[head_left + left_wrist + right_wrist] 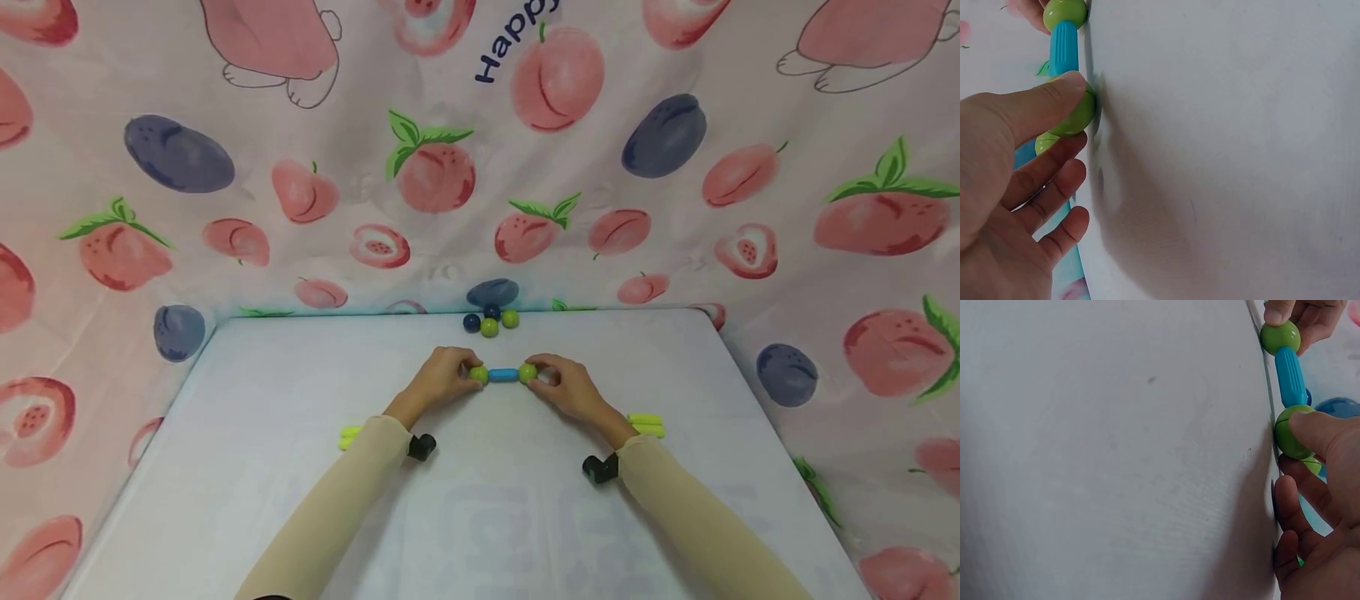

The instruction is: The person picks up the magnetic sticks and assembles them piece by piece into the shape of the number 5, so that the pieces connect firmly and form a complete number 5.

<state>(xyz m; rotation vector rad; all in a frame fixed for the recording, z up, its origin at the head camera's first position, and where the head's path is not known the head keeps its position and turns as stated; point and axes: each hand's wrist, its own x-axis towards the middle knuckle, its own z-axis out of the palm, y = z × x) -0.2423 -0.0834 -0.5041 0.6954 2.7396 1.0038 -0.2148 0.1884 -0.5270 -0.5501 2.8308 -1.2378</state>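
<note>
A blue ribbed rod (pixel 503 375) lies level between two green balls, one at each end, all touching in a row. My left hand (pixel 444 373) pinches the left green ball (pixel 479 375) between thumb and fingers. At the other end, the right green ball (pixel 528 372) is pinched by my right hand (pixel 572 387). The left wrist view shows the thumb across the near green ball (pixel 1079 115), with the blue rod (pixel 1064 49) beyond it. In the right wrist view the rod (pixel 1290 376) meets both balls, and the other hand's fingers show at the top.
Behind the hands, two green balls (pixel 489 327) and two dark blue balls (pixel 492 312) sit near the white table's (pixel 337 350) back edge. Yellow rods lie beside the left forearm (pixel 349 437) and the right forearm (pixel 647 424), partly covered. A fruit-print cloth (pixel 442 83) hangs behind.
</note>
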